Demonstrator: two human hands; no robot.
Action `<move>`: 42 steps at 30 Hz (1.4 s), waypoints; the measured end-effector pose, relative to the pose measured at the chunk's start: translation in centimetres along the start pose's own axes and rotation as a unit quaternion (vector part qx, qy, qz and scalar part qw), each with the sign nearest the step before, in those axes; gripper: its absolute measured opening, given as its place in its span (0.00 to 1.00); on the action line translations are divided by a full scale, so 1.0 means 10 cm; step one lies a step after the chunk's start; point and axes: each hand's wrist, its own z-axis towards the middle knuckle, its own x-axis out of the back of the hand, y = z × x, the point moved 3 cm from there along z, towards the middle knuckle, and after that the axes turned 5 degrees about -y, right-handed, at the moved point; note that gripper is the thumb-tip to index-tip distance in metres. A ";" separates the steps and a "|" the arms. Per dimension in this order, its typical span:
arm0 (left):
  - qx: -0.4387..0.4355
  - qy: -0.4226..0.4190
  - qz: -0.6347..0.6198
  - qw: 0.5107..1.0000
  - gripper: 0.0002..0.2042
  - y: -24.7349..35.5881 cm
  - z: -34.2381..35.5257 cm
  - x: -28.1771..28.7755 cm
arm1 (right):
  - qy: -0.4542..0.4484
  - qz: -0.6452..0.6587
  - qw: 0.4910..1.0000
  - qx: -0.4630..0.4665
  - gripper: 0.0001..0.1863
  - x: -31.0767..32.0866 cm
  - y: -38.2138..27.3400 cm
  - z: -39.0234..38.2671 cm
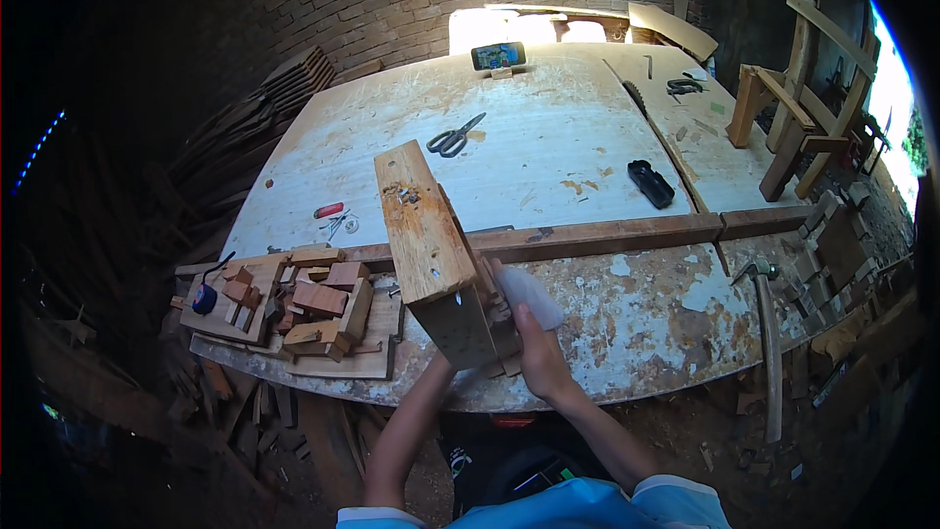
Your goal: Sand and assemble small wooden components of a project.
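A wooden assembly [421, 225] of boards, its upper board marked with holes and dark spots, is held raised at the near edge of the workbench. My right hand [540, 358] grips its right side, thumb upward, where a pale translucent piece [529, 296] lies beside or under the fingers. My left hand [441, 370] reaches to the lower part of the assembly from the left, its fingers hidden behind the wood. Just left of it sit boards with wooden blocks [318, 299] and a blue round tool [205, 300].
Scissors [448, 142], a red cylinder [328, 210], nails [340, 225], a black case [649, 184], a propped phone [497, 55] and pliers [685, 87] lie beyond a long wooden rail [617, 240]. A hammer [769, 343] rests at right, near a wooden frame [783, 118].
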 end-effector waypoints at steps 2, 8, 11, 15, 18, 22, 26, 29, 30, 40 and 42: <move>0.001 -0.012 -0.053 0.999 0.30 -0.02 -0.01 -0.02 | -0.021 -0.011 0.997 0.074 0.26 0.01 -0.02 -0.01; 0.081 0.020 -0.227 0.970 0.30 -0.08 -0.04 -0.02 | -0.050 -0.018 0.992 0.115 0.27 0.06 0.09 -0.02; 0.080 -0.010 -0.176 0.981 0.30 -0.07 -0.02 0.01 | -0.040 0.069 0.996 -0.037 0.26 0.08 0.23 0.00; 0.131 0.019 -0.072 0.989 0.32 -0.10 -0.02 0.05 | -0.070 -0.066 0.980 0.175 0.25 0.10 0.13 -0.04; 0.066 0.018 -0.043 0.997 0.32 -0.04 0.00 0.04 | -0.065 -0.027 0.992 0.100 0.25 0.14 0.19 -0.05; 0.119 -0.010 -0.095 0.988 0.32 -0.04 0.02 0.00 | -0.061 -0.033 0.995 0.074 0.26 0.17 0.23 -0.08; 0.114 0.023 -0.087 0.989 0.32 -0.04 -0.03 -0.02 | -0.070 -0.039 0.996 0.040 0.26 0.15 0.32 -0.10; 0.061 0.057 -0.072 0.994 0.32 -0.06 -0.01 0.03 | -0.063 -0.037 0.983 0.167 0.26 0.11 0.31 -0.09; 0.066 0.058 -0.072 0.994 0.32 -0.07 -0.01 0.04 | -0.079 0.015 0.995 0.056 0.27 0.09 0.39 -0.06; 0.091 0.035 -0.067 0.993 0.29 -0.01 0.02 -0.03 | -0.113 -0.059 0.986 0.103 0.29 0.20 0.16 -0.09; 0.079 0.037 -0.095 0.992 0.30 0.03 0.03 -0.04 | -0.129 0.013 0.990 -0.061 0.30 0.21 0.27 -0.10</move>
